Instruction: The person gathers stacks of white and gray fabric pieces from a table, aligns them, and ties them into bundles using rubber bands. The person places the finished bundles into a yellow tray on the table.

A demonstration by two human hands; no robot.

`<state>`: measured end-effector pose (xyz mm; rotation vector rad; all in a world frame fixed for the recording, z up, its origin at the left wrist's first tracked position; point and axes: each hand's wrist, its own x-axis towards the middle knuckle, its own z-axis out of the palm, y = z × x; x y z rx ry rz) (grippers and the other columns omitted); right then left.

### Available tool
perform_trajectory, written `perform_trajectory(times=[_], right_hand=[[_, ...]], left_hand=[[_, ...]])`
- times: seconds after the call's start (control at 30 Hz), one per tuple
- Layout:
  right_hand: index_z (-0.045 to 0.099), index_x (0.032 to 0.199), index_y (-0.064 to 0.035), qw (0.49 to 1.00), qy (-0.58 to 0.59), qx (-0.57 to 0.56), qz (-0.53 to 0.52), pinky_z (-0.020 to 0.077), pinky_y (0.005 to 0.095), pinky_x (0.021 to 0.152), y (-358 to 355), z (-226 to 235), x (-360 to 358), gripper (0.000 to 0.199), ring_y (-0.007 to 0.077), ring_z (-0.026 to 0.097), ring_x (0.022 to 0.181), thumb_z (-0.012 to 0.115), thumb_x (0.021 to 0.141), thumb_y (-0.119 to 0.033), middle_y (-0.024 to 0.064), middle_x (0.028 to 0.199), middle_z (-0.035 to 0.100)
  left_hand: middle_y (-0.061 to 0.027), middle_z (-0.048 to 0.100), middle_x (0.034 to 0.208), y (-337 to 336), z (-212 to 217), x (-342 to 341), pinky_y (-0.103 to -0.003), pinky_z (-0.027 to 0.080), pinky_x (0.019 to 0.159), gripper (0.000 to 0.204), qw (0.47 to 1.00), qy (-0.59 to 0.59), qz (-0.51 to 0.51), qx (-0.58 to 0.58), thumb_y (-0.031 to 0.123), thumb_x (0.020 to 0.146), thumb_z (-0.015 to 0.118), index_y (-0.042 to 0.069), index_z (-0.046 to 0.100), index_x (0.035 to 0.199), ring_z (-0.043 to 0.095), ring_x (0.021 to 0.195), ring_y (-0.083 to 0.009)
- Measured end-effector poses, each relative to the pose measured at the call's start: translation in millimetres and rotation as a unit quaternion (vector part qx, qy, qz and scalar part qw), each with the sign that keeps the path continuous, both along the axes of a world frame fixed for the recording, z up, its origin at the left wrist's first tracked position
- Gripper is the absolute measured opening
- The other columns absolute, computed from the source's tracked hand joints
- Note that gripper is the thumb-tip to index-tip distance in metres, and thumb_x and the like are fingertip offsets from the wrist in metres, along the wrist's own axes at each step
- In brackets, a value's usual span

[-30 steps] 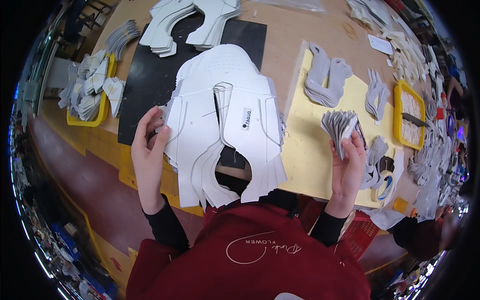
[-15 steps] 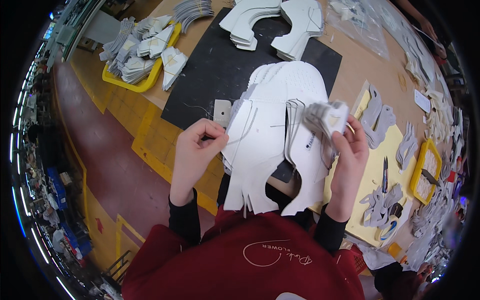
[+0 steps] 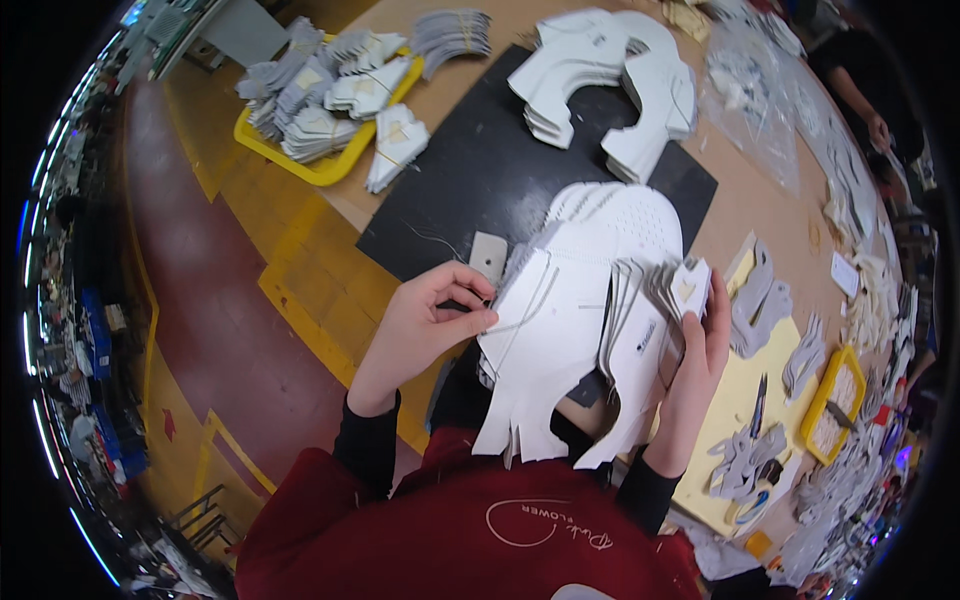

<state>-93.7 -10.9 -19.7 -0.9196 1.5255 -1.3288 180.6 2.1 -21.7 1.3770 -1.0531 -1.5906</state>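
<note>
A stack of white shoe upper pieces (image 3: 560, 330), with a perforated rounded toe part, lies partly on the black mat and hangs over the table's near edge. At its left edge is my left hand (image 3: 425, 320), thumb and fingers pinched together; what they hold, if anything, is hidden. My right hand (image 3: 700, 345) is closed around a small stack of white and grey shoe pieces (image 3: 685, 287), held against the right side of the uppers. A pale metal plate (image 3: 488, 257) with holes lies just beyond my left hand.
More white upper stacks (image 3: 575, 75) lie farther back on the black mat (image 3: 455, 160). A yellow tray (image 3: 325, 172) of bundled pieces stands at the far left. To the right are grey pieces (image 3: 757, 305), pliers (image 3: 759, 400) and a smaller yellow tray (image 3: 812, 425). Another person's hand (image 3: 878, 133) shows far right.
The view has shifted, so the table sits lower and further right. The small stack in my right hand, blurred before, is now steadier and more upright beside the uppers. My left hand keeps its pinch.
</note>
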Motion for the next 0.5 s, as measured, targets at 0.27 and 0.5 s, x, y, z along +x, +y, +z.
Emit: perform_trajectory(times=[0.27,0.5], right_hand=[[0.043,0.144,-0.0002,0.997,0.071,-0.022,0.013,0.0319,0.0339,0.110,3.8,-3.1,-10.3,0.045,0.0220,0.047,0.129,0.045,0.100,-0.012,0.0152,0.141,0.050],[0.053,0.132,-0.0012,0.993,0.033,-0.071,-0.092,0.0439,0.0295,0.093,16.5,-6.1,-28.7,0.035,0.0141,0.057,0.102,0.047,0.101,-0.016,0.0102,0.129,0.058]], left_hand=[[-0.0046,0.064,0.101,-16.3,6.0,30.6,-0.023,0.050,0.084,0.020,0.984,-0.073,0.126,-0.106,0.005,0.089,0.068,0.000,0.063,0.108,0.061,0.095,-0.0091],[-0.0063,0.066,0.109,-71.7,27.9,96.4,-0.028,0.049,0.084,0.025,0.849,-0.394,0.224,-0.273,0.012,0.090,0.067,0.001,0.064,0.112,0.061,0.101,-0.0127]])
